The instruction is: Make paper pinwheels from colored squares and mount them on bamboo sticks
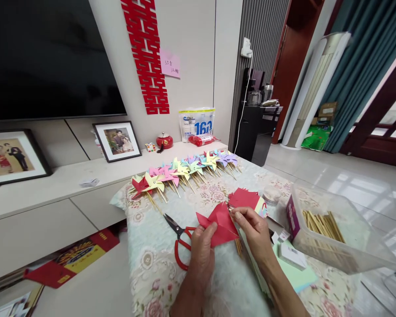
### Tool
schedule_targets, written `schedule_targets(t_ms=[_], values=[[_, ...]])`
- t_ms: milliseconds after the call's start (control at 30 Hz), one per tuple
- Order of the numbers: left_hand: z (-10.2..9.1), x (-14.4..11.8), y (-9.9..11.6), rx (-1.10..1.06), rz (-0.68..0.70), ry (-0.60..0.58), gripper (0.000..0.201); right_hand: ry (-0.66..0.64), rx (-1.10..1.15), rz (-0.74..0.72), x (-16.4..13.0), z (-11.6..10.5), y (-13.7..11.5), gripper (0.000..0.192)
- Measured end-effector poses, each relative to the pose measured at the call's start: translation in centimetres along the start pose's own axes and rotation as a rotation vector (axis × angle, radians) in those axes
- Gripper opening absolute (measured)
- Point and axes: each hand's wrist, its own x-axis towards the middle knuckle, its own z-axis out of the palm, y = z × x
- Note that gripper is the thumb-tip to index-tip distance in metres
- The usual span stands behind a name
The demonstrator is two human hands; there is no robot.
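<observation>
We note a dark TV (49, 57) filling the wall at upper left, above a long pale cabinet (53, 198) that carries two framed photos (118, 141), a red pot (164, 141) and a white bag (197, 123). A red paper cutout (148, 57) hangs on the wall beside the TV.

In front of the cabinet stands a table under a floral cloth (155, 264). At its right edge sits a clear plastic box (350, 246) holding a bundle of wooden sticks (321, 224). Along the far edge we count a row of finished pinwheels (185, 169), red at the left through yellow, pink, green and purple at the right, lying side by side with their sticks pointing toward us.

Near the middle of the cloth lies a stack of red paper (244, 198), just beyond the hands. Red-handled scissors (180, 240) lie on the cloth, just left of the left hand.

The red pinwheel (219, 224) is held above the cloth between both hands. The left hand (201, 251) grips its lower left edge, thumb on top and fingers curled beneath. The right hand (255, 229) pinches at its centre with thumb and forefinger closed tight; whether they hold a pin there we cannot tell, as it is too small to see.
</observation>
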Motion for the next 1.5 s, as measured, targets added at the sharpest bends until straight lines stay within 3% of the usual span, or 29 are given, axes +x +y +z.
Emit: schedule_targets(t_ms=[100, 233, 400, 500, 667, 867, 1033, 1200, 1500], values=[[-0.2, -0.1, 0.3, 0.013, 0.005, 0.011, 0.032, 0.044, 0.082, 0.052, 0.3, 0.3, 0.5, 0.034], [-0.3, -0.1, 0.3, 0.020, -0.003, 0.028, 0.029, 0.087, 0.303, 0.256, 0.7, 0.3, 1.0, 0.050], [-0.2, -0.2, 0.1, 0.037, -0.023, 0.001, 0.035, 0.001, 0.427, 0.436, 0.4, 0.8, 0.8, 0.062], [-0.1, -0.2, 0.0, 0.036, -0.021, -0.017, 0.037, 0.012, 0.387, 0.391, 0.4, 0.9, 0.9, 0.056], [-0.4, 0.0, -0.2, 0.047, -0.004, 0.012, 0.035, 0.140, 0.195, 0.142, 0.6, 0.2, 1.3, 0.030], [-1.1, 0.5, -1.1, 0.095, 0.010, -0.008, 0.035, 0.014, -0.108, -0.045, 0.3, 0.3, 0.8, 0.016], [-1.5, 0.7, -1.5, 0.130, 0.029, -0.010, 0.037, -0.025, -0.141, 0.035, 0.3, 0.5, 0.8, 0.021], [-2.2, 1.3, -2.2, 0.214, 0.017, -0.029, 0.038, -0.111, -0.020, 0.232, 0.1, 0.6, 1.2, 0.031], [-2.2, 1.5, -2.7, 0.250, -0.030, -0.074, 0.044, -0.052, 0.078, 0.345, 0.3, 0.7, 2.1, 0.015]])
